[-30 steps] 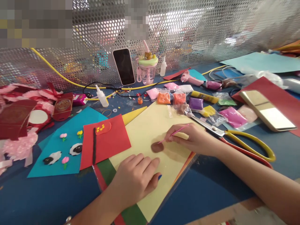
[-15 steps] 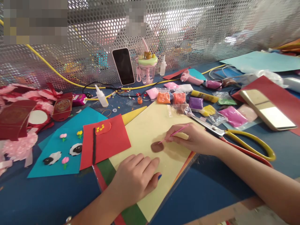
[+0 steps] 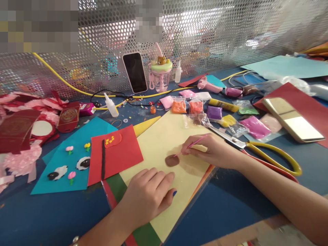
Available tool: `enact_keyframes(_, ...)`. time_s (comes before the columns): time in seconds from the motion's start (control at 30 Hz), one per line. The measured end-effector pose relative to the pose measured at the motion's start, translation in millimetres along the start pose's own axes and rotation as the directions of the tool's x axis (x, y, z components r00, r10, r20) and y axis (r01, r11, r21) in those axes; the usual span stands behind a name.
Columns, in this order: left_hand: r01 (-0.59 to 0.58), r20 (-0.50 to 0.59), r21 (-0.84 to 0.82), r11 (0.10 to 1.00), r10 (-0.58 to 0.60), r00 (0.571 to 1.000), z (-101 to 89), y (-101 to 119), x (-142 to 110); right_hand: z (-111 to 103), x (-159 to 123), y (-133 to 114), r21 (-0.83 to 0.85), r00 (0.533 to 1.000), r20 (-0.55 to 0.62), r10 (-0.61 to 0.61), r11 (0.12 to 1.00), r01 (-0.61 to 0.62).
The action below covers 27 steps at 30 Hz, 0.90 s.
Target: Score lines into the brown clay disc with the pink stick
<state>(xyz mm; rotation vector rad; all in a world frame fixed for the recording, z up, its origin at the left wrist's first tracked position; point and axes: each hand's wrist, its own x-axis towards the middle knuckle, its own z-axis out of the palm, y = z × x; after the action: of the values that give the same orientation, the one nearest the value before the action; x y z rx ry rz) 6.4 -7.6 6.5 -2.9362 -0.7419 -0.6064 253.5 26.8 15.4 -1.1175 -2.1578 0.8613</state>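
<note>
Between the thumb and fingers of the right hand (image 3: 201,148), a thin, smooth pink stick-like tool (image 3: 196,141) is held in a narrow grip. Its long axis is slanted down and leftward, so that its tip is brought to the upper right part of a flat, rounded brown disc (image 3: 172,161), apparently of soft clay. The disc is set just left of the right grip; beyond its near edge, the left hand (image 3: 148,193) is rested palm down, fingers loosely bent, thumb apart, with nothing seen held. Both are placed on a matte pale-yellow paper sheet (image 3: 151,141). To its left, a red paper card (image 3: 128,150) is decorated with a black strip; to its right, metal scissors with yellow and red handles (image 3: 239,143) are laid on the blue tabletop (image 3: 205,208), beside soft clay in clear plastic packets (image 3: 214,113).
</note>
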Motion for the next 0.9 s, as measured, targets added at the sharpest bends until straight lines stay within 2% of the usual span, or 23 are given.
enact_keyframes(0.13, -0.003, -0.015, 0.008, 1.0, 0.004, 1.0, 0.5, 0.0, 0.0, 3.7, 1.0, -3.8, 0.014, 0.999, -0.048, -0.003, 1.0, 0.004)
enact_keyframes(0.23, -0.012, -0.024, 0.017, 1.0, 0.013, 1.0, 1.4, -0.3, 0.4, 9.7, 3.3, -7.9, 0.028, 0.995, -0.082, -0.051, 0.998, 0.054)
enact_keyframes(0.4, -0.012, -0.022, 0.022, 1.0, 0.013, 1.0, 2.3, 0.0, 0.6, 18.9, 5.5, -9.2, 0.033, 0.991, -0.058, -0.117, 0.992, 0.119)
enact_keyframes(0.9, -0.01, -0.023, 0.021, 1.0, 0.011, 1.0, 1.7, -0.2, 0.2, 20.5, 6.0, -8.1, 0.034, 0.991, -0.035, -0.127, 0.991, 0.128)
